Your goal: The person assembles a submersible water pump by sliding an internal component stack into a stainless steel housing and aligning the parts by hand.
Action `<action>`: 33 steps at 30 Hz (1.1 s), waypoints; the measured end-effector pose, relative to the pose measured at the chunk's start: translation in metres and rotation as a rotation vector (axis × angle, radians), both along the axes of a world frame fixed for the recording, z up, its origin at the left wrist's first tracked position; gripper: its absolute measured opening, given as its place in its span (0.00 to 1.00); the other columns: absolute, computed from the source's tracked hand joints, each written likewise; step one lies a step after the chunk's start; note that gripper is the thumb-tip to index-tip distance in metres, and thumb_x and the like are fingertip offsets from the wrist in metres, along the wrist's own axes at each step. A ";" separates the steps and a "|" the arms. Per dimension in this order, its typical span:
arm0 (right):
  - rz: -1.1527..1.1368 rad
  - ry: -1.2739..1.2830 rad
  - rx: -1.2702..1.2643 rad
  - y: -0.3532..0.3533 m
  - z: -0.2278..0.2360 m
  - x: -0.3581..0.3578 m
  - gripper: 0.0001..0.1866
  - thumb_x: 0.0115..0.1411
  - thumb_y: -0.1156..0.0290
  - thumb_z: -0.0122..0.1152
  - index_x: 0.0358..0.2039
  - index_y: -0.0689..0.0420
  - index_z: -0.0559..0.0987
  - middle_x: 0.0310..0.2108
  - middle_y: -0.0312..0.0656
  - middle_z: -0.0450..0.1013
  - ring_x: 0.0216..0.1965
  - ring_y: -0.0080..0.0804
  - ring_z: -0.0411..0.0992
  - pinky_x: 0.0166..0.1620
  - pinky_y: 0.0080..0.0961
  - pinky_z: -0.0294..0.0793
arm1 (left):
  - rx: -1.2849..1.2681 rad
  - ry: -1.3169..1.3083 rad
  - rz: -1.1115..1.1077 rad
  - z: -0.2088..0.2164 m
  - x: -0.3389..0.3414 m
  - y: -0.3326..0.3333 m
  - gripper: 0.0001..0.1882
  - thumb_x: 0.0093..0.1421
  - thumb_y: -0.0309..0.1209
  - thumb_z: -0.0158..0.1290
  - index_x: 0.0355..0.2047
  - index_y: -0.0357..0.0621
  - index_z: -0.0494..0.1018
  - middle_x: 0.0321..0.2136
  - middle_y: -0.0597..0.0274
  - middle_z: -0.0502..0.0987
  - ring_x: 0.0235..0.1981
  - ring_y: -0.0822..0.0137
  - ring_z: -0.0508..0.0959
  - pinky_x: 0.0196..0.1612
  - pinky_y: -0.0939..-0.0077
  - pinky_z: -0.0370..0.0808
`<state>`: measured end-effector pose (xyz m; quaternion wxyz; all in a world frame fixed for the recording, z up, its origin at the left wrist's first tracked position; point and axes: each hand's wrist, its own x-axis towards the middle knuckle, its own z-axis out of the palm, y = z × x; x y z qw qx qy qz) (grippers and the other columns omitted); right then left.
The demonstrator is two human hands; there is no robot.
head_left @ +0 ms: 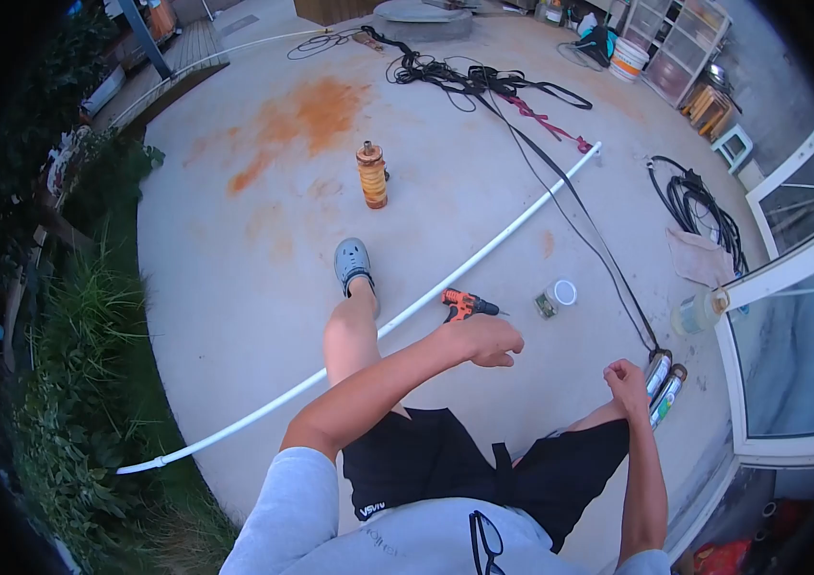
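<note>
An orange-and-black cordless drill (459, 305) is lying sideways on concrete (234, 316), just beyond the left hand (493, 342). That hand is hanging half-curled, the right hand (626, 385) bending its fingers inward; I cannot tell whether either is holding anything.

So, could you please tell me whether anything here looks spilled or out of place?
Yes: a patchy orange stain marks the otherwise pale ground, perhaps from rust or a spill. A similarly discoloured cylinder stands near it. Beyond, to the right, black cords lie tangled rather than coiled.
</note>
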<state>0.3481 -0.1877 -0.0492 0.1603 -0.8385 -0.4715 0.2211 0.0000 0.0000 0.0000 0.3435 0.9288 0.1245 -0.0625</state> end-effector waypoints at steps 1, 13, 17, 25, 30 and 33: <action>0.001 0.148 0.017 0.009 -0.013 0.007 0.10 0.58 0.66 0.63 0.37 0.59 0.82 0.27 0.38 0.80 0.28 0.30 0.77 0.36 0.27 0.76 | 0.012 0.027 0.029 -0.015 0.002 0.006 0.17 0.63 0.40 0.55 0.47 0.43 0.75 0.37 0.50 0.79 0.44 0.50 0.78 0.45 0.55 0.75; 0.610 0.145 -0.116 0.429 -0.081 -0.230 0.40 0.53 0.54 0.71 0.62 0.57 0.66 0.43 0.51 0.75 0.44 0.41 0.77 0.49 0.33 0.76 | -0.153 0.090 0.320 -0.083 -0.081 0.075 0.11 0.57 0.35 0.58 0.32 0.39 0.77 0.32 0.51 0.79 0.40 0.52 0.81 0.40 0.57 0.77; 0.741 -0.028 0.056 0.568 -0.107 -0.315 0.55 0.50 0.50 0.72 0.71 0.52 0.52 0.59 0.59 0.65 0.60 0.52 0.67 0.60 0.41 0.68 | -0.090 -0.076 0.442 -0.084 -0.080 0.067 0.06 0.56 0.31 0.58 0.32 0.43 0.77 0.33 0.55 0.79 0.37 0.55 0.80 0.38 0.60 0.75; 0.718 -0.125 0.228 0.739 -0.153 -0.389 0.39 0.58 0.49 0.60 0.67 0.50 0.62 0.61 0.59 0.64 0.61 0.56 0.65 0.60 0.45 0.68 | -0.115 -0.119 0.566 -0.042 -0.089 0.075 0.07 0.51 0.27 0.57 0.31 0.41 0.78 0.31 0.58 0.78 0.35 0.61 0.78 0.36 0.69 0.71; 0.737 -0.481 0.232 0.698 -0.146 -0.433 0.19 0.62 0.55 0.54 0.45 0.56 0.74 0.46 0.59 0.76 0.51 0.55 0.74 0.50 0.47 0.74 | -0.133 -0.100 0.637 -0.048 -0.096 0.068 0.06 0.53 0.28 0.56 0.30 0.41 0.79 0.28 0.60 0.78 0.34 0.63 0.78 0.35 0.70 0.69; 0.687 -0.347 0.184 0.688 -0.153 -0.407 0.15 0.62 0.58 0.54 0.39 0.58 0.72 0.36 0.59 0.78 0.39 0.53 0.78 0.46 0.48 0.76 | -0.105 -0.112 0.612 -0.046 -0.094 0.068 0.06 0.54 0.29 0.57 0.31 0.42 0.80 0.29 0.60 0.79 0.34 0.63 0.79 0.34 0.70 0.69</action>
